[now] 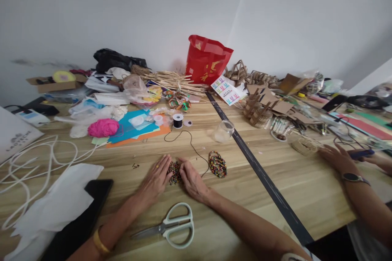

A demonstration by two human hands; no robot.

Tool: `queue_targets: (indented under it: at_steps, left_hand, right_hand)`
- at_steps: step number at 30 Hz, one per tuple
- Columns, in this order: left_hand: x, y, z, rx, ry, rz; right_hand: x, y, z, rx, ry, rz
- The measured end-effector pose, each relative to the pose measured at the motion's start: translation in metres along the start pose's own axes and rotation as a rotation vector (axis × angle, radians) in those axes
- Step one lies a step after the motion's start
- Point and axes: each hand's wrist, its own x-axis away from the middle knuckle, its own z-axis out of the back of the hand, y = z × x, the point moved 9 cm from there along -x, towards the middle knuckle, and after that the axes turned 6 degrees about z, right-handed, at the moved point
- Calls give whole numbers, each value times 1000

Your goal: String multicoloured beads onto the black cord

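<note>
A heap of small multicoloured beads (174, 172) lies on the wooden table between my hands. My left hand (157, 177) rests along its left side, fingers stretched out and open. On the opposite side, my right hand (192, 179) lies against the beads with its fingers loosely bent; its fingertips are partly hidden. Right of it sit several strung bead bracelets (218, 164). A black cord (196, 149) winds from near them toward a spool of black thread (177, 121). Scissors (171, 226) with pale green handles lie close to me.
A clear jar (224, 131) stands beyond the bracelets, near a black strip (260, 171) crossing the table. At right, another person's hand (338, 159) rests by a woven piece (303, 145). Pink yarn (103, 128), white cable (50, 159) and a red bag (208, 59) are farther off.
</note>
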Motion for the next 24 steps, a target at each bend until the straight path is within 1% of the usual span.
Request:
queue_targets:
  at_steps: [4, 7, 10, 13, 19, 24]
  left_hand:
    - [0, -2, -15, 21, -74, -37]
    - [2, -1, -18, 23, -80, -65]
    - [7, -1, -19, 11, -70, -81]
    - [12, -3, -20, 7, -49, -82]
    - [23, -8, -26, 11, -18, -38]
    - [34, -9, -28, 4, 48, 8]
  right_hand:
    - [-4, -4, -16, 54, -50, 62]
    - [-8, -8, -24, 91, -69, 96]
    - [-10, -12, -27, 145, -52, 114]
    - [-11, -15, -31, 164, -74, 115]
    - [-12, -23, -36, 144, -129, 127]
    - [-12, -29, -40, 135, -148, 140]
